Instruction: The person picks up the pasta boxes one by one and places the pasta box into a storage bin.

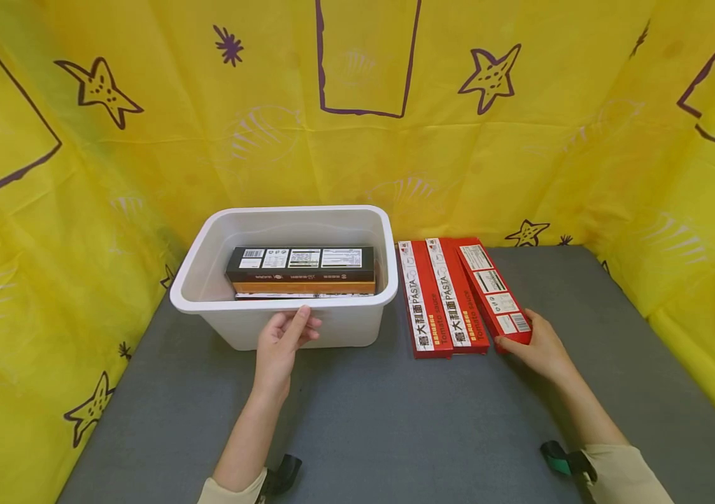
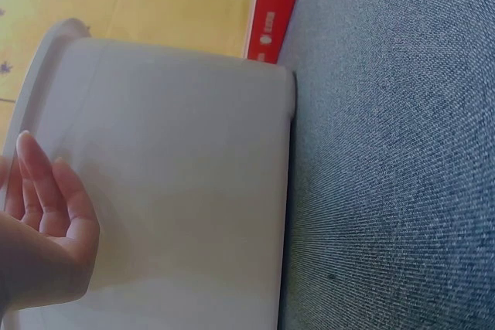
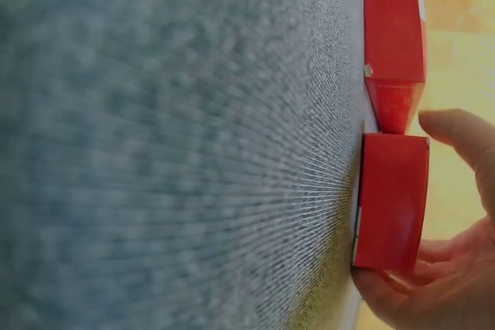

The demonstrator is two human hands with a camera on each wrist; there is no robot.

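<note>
My left hand (image 1: 283, 343) is at the front rim of a white plastic tub (image 1: 282, 329), its thumb at the rim and the other fingers loosely bent against the outer wall. Inside the tub a black box (image 1: 299, 260) with white label panels lies lengthwise, an orange-sided box (image 1: 303, 287) in front of it. On the right, my right hand (image 1: 543, 346) grips the near end of a red pasta box (image 1: 496, 301), thumb on its left side and fingers around its right side. This box is angled, its far end close against the neighbouring box, label panels and barcode upward.
Two more red pasta boxes (image 1: 423, 301) lie side by side between the tub and the right hand. Everything stands on a grey cloth-covered table (image 1: 370, 420). A yellow patterned curtain (image 1: 357, 161) hangs behind and along both sides.
</note>
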